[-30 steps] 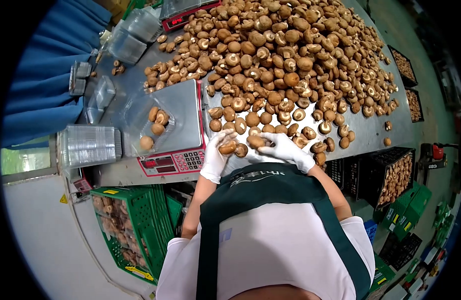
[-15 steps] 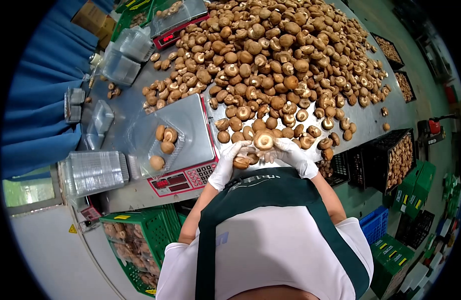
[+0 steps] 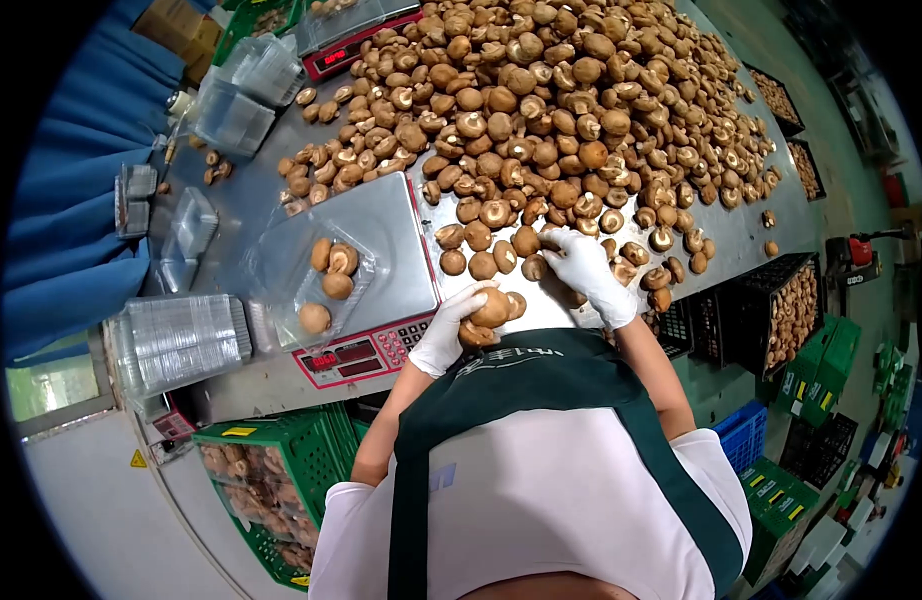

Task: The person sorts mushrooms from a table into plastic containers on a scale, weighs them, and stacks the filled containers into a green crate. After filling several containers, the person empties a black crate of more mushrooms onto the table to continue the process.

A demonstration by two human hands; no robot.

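My left hand [image 3: 447, 332], in a white glove, is closed around a few brown shiitake mushrooms [image 3: 491, 308] just above the apron. White-gloved too, my right hand [image 3: 593, 275] reaches over the near edge of the pile, its fingers stretched out beside loose shiitake mushrooms [image 3: 526, 240]; its fingertips partly hide what they touch. To the left, a clear plastic tray [image 3: 359, 290] with several mushrooms [image 3: 337, 262] rests on a flat weighing scale [image 3: 391, 240] with a red-edged display panel.
A large heap of shiitake mushrooms [image 3: 571, 110] covers the metal table [image 3: 791, 225]. Stacked clear trays [image 3: 186, 340] stand at the left, near a second scale [image 3: 346, 50]. Crates of mushrooms [image 3: 796, 315] sit beyond the right edge; a green crate [image 3: 271, 490] stands below left.
My right hand has left the mushroom both hands were holding and moved up to the loose ones. My left hand keeps mushrooms and has shifted slightly left. The view has moved a little.
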